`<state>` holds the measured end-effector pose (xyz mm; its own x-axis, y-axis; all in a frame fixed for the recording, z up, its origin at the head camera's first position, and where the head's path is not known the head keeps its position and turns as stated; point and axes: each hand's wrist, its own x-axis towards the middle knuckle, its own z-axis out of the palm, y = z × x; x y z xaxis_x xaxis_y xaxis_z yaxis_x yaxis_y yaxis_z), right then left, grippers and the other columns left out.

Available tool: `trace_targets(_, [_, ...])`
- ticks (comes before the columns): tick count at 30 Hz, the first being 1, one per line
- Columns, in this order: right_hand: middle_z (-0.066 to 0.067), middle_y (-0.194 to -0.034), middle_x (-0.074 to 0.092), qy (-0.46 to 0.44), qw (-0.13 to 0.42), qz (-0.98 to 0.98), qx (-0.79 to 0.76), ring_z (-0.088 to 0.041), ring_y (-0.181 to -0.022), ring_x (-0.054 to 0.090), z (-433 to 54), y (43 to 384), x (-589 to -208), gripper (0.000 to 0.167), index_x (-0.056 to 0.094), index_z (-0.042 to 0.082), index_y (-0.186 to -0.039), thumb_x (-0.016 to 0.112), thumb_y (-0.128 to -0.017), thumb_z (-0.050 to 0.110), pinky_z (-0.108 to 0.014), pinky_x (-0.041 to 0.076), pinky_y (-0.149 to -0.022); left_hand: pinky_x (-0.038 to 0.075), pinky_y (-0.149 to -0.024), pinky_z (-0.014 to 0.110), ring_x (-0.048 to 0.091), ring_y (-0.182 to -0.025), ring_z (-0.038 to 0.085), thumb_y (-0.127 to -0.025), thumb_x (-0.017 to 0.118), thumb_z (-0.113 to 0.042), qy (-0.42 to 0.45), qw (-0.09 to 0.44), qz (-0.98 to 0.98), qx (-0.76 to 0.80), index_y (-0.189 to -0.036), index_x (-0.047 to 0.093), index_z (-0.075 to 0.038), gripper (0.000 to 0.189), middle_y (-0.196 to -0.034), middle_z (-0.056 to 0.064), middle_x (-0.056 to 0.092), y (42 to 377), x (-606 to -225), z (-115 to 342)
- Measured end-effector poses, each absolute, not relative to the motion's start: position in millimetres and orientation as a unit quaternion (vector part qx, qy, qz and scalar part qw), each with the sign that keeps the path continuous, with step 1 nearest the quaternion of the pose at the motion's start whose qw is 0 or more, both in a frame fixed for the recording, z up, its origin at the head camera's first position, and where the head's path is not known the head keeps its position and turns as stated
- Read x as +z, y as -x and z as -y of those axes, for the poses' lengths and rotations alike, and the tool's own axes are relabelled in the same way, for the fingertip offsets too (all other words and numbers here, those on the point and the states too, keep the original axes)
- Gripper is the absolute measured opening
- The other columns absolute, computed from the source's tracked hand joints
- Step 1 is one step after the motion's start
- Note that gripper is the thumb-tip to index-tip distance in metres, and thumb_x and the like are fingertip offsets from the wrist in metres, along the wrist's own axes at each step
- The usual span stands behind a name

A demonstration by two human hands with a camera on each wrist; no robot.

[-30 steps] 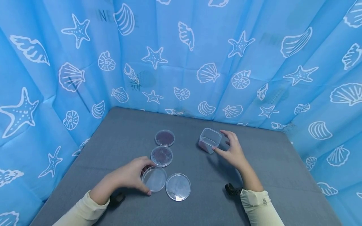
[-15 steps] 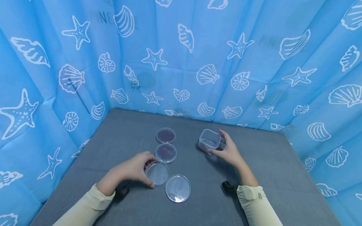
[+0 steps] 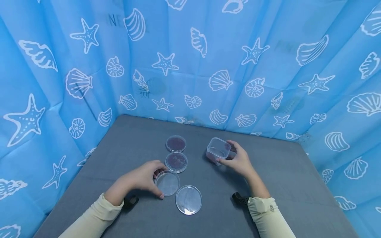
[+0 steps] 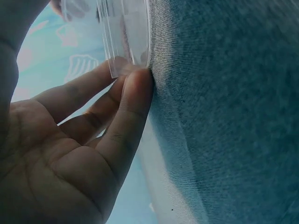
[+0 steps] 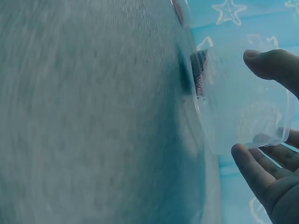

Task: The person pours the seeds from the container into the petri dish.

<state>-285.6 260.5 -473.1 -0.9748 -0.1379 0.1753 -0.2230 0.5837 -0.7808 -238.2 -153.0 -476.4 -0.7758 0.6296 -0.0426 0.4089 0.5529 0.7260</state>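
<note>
In the head view my left hand (image 3: 145, 177) holds the rim of a clear petri dish (image 3: 167, 182) between thumb and fingers. The left wrist view shows the fingertips (image 4: 136, 91) pinching the dish's side wall (image 4: 124, 37), low at the table. My right hand (image 3: 240, 159) grips a clear square plastic container (image 3: 219, 144), thumb on one side and fingers on the other. Dark reddish grains (image 5: 199, 72) lie in the container, which leans to the left. Whether its base touches the table I cannot tell.
Beyond the held dish, two round dishes with dark reddish contents, a nearer one (image 3: 176, 162) and a farther one (image 3: 176, 144), stand in a row. A clear round dish or lid (image 3: 189, 200) lies nearer me. A blue shell-print curtain (image 3: 190, 66) borders the grey table (image 3: 297, 185).
My left hand has slid the clear dish rightward and slightly away, and the nearer filled dish has shifted right. My right hand has moved the container slightly left, its fingers closing further around it.
</note>
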Motion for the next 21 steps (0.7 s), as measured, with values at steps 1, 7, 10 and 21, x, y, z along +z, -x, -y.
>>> trace_targets(1, [-0.024,-0.151,0.051,-0.104,0.052,0.888,0.444,-0.044,-0.14,0.054,-257.6,284.6,-472.4,0.097,0.041,0.0,-0.158,0.096,-0.079,0.018,-0.05,0.058,-0.106,0.056,-0.082,0.026,0.06,-0.1,0.021,-0.06,0.105,-0.033,-0.299,0.15,-0.868,0.367,-0.132,0.068,-0.004,0.087,-0.111,0.005,0.064,238.0,-476.6,153.4])
trace_targets(7, [-0.02,-0.145,0.057,-0.153,0.089,0.891,0.419,-0.039,-0.133,0.059,-234.9,273.7,-464.0,0.095,0.048,0.005,-0.154,0.099,-0.075,0.018,-0.05,0.063,-0.1,0.057,-0.085,0.025,0.06,-0.101,0.018,-0.06,0.105,-0.038,-0.299,0.153,-0.869,0.364,-0.133,0.068,-0.008,0.087,-0.112,0.001,0.064,239.4,-481.4,155.6])
trace_targets(10, [-0.018,-0.143,0.059,-0.192,0.109,0.888,0.404,-0.036,-0.131,0.061,-221.9,267.3,-458.3,0.095,0.051,0.006,-0.153,0.1,-0.072,0.017,-0.051,0.063,-0.098,0.057,-0.085,0.025,0.06,-0.101,0.017,-0.06,0.105,-0.039,-0.298,0.154,-0.869,0.364,-0.133,0.068,-0.009,0.087,-0.112,0.0,0.063,240.7,-483.6,156.0])
trace_targets(21, [-0.017,-0.143,0.061,-0.292,0.138,0.872,0.367,-0.033,-0.129,0.061,-181.9,250.8,-449.8,0.1,0.049,0.006,-0.156,0.101,-0.071,0.02,-0.048,0.064,-0.096,0.056,-0.085,0.028,0.059,-0.102,0.017,-0.062,0.104,-0.039,-0.295,0.155,-0.873,0.356,-0.135,0.068,-0.009,0.087,-0.114,0.0,0.064,240.2,-480.4,154.6])
